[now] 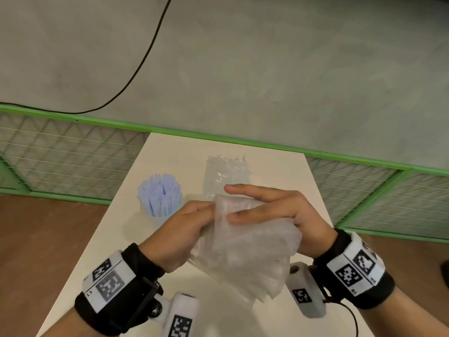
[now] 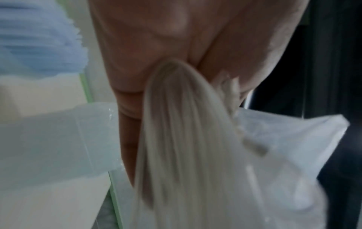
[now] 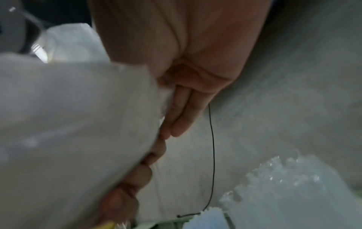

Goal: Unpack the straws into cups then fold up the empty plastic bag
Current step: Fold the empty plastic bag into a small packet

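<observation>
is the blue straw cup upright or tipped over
Upright: the blue straws stand on end in their cup on the table, tips fanning upward.

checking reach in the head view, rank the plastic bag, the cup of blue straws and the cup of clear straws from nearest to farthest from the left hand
1. Plastic bag: gripped by the left hand.
2. Cup of blue straws: table's left, just beyond.
3. Cup of clear straws: farther back, centre.

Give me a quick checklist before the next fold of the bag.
1. Left hand grips the plastic bag: ok.
2. Right hand holds the bag's upper part: ok.
3. Bag lifted off the table: ok.
4. Bag empty of straws: cannot tell, plastic is cloudy.
5. Blue straws stand in their cup, clear of the hands: ok.
6. Clear straws upright behind the hands: ok.
</observation>
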A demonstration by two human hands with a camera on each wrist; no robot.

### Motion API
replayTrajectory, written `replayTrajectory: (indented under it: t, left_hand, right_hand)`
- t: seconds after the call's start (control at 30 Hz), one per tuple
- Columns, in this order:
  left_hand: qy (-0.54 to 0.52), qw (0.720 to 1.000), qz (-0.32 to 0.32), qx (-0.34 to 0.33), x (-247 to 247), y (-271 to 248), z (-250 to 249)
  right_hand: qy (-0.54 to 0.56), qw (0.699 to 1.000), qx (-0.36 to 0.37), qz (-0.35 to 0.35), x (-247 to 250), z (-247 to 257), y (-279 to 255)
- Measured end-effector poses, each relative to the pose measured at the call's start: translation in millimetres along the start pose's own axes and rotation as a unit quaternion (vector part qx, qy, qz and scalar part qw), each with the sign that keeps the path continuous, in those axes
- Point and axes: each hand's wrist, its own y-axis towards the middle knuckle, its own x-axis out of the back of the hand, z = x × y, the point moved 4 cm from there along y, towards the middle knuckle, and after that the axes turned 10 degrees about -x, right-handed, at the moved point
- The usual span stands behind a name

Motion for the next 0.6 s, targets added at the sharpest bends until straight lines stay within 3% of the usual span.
replayTrajectory:
  t: [0.17, 0.27, 0.37, 0.47, 0.53, 0.6]
  left_hand:
    - [-0.135, 0.99, 0.04, 0.006, -2.5, -4.7, -6.2]
    - [-0.013, 0.997, 0.076, -0.024, -6.6, -6.5, -10.4]
    - [0.127, 0.991, 0.02, -0.037, 3.8, -3.4, -8.4]
    - [0.305, 0.946, -0.038, -0.102, 11.2, -3.0, -13.3]
    - [0.394, 0.908, -0.051, -0.134, 7.6, -0.9, -14.2]
    - [0.413, 0.897, -0.051, -0.146, -1.4, 3.1, -10.8]
  right_hand:
    - [-0.182, 0.979, 0.086, -0.04, -5.0, 8.8, -2.0]
    - [-0.239, 0.964, 0.113, -0.038, -2.4, 10.0, -1.0]
    - [-0.237, 0.97, 0.055, 0.013, 6.6, 4.9, 0.6]
    - [-0.055, 0.988, -0.127, 0.072, 23.9, -2.7, -3.4]
    - [-0.034, 0.986, -0.159, 0.021, 25.2, -2.5, -1.8]
    - [-0.15, 0.978, -0.132, -0.058, 8.5, 0.2, 6.3]
